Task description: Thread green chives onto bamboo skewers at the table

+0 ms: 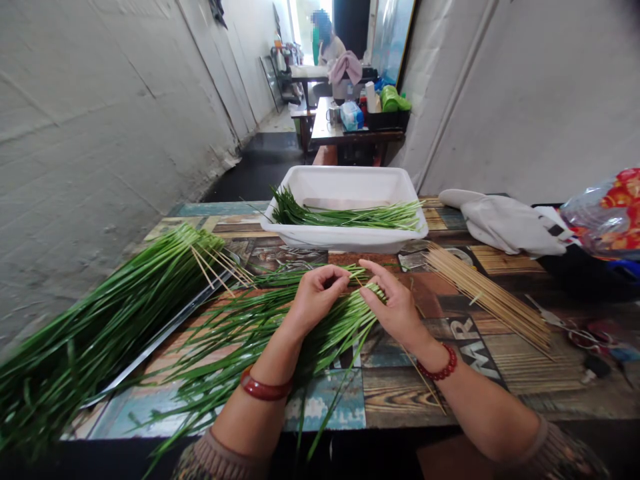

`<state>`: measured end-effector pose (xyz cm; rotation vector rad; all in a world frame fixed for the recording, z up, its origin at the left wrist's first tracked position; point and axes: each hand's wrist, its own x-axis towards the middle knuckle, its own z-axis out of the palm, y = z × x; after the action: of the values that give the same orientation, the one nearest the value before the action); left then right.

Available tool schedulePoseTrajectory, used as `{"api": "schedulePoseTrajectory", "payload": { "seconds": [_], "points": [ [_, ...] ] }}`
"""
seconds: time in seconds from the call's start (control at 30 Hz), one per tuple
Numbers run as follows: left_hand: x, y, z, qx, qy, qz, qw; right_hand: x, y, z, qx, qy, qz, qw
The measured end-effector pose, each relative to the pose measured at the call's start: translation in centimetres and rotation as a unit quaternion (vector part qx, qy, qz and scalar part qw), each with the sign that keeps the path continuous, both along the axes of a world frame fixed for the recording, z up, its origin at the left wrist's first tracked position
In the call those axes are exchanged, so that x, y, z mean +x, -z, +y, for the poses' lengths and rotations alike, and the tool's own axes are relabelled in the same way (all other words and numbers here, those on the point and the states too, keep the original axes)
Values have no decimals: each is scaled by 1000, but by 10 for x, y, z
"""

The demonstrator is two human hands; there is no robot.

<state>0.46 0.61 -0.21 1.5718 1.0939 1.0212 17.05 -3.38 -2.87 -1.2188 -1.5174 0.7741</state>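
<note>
My left hand (320, 293) pinches the pale end of a few garlic chives over the middle of the table. Close beside it, my right hand (393, 303) has its thumb and fingers apart, right by the stalk ends. Loose garlic chives (245, 333) spread under both hands, with leaves trailing left and over the front edge. A large bunch of garlic chives (115, 313) lies at the left along a metal tray edge, with several bamboo skewers (220, 267) across its pale end. More chives (345, 217) lie in a white plastic tub (345, 237) straight ahead.
A pile of bamboo skewers (490, 297) lies on the patterned wooden table (400, 393) at the right. Beyond it are a light cloth cap (510, 220), scissors (580, 333) and a red-patterned plastic bag (610, 217). A person (330, 43) is at a far table.
</note>
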Motion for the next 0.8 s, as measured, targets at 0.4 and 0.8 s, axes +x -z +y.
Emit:
{"api": "schedulePoseTrajectory", "payload": {
  "seconds": [0.4, 0.8],
  "points": [
    [0, -1, 0, 31, 24, 28, 999, 0, 1, -1, 9, -15, 17, 1000],
    [0, -1, 1, 11, 56, 13, 998, 0, -1, -1, 14, 2, -16, 1000]
  ]
}}
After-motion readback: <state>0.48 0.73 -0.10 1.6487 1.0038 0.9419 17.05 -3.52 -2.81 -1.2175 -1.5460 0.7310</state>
